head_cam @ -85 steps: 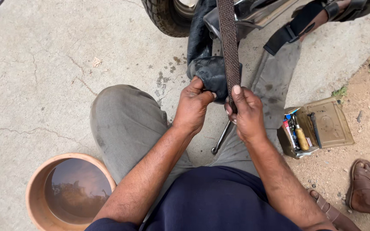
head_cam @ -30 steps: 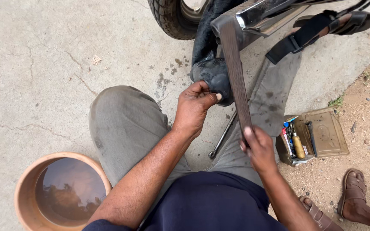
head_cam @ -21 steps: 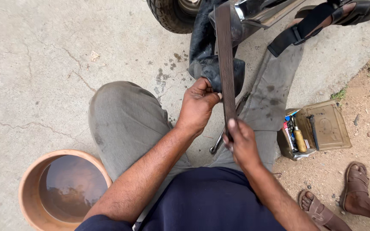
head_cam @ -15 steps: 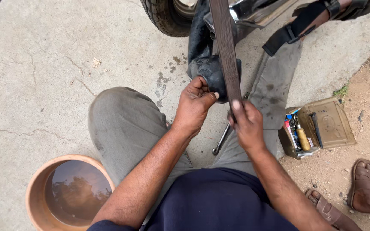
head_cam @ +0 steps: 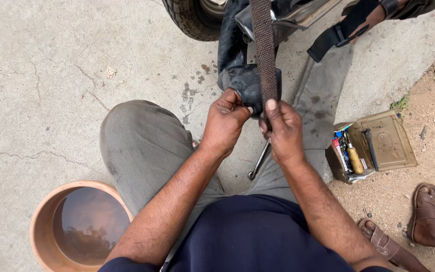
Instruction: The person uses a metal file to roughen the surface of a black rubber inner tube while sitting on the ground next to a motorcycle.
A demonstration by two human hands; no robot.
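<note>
Both hands (head_cam: 255,121) hide where brown strap (head_cam: 265,50) meets black rubber (head_cam: 245,83).

A cracked, stained grey concrete floor (head_cam: 51,90) is seen, bordered at the right by bare brown dirt (head_cam: 429,90). On the concrete are set a round terracotta basin of water (head_cam: 79,226), a slim metal spanner (head_cam: 259,160), and an open olive-green metal toolbox (head_cam: 378,143) at the dirt's edge.

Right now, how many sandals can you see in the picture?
3. One black sandal is at the top right, beside the wheel. Two brown sandals are at the bottom right on the dirt: one near the edge, one lower. More may be out of frame.
</note>
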